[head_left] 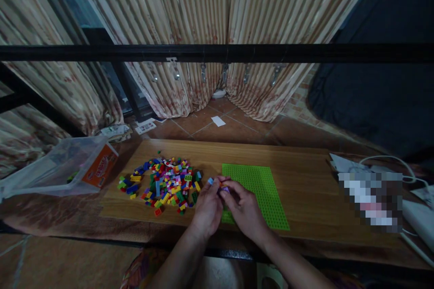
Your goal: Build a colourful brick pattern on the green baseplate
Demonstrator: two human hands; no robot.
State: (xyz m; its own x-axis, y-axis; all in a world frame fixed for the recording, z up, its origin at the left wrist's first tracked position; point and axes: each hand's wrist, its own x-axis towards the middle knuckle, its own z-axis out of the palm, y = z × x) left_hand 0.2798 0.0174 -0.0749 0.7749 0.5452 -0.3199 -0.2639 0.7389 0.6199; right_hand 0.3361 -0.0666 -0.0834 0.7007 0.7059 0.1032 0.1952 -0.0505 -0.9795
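My left hand (210,205) and my right hand (242,201) meet over the left edge of a green studded baseplate (267,194). Closed fingers of the left hand hold a light blue toy brick (210,181). In the right hand's pinch is a purple toy brick (225,188), with a bit of orange showing beside it. Whether these bricks are joined I cannot tell, since the fingers cover much of them. Just left of my hands lies a loose pile of toy bricks (172,183) in many colours.
The wooden board (308,180) carries the bricks and baseplate. A clear plastic bin (64,167) with an orange label stands at the left. Papers and white cables (389,158) lie at the right. A black metal bar (217,53) with hooks crosses in front of the curtains.
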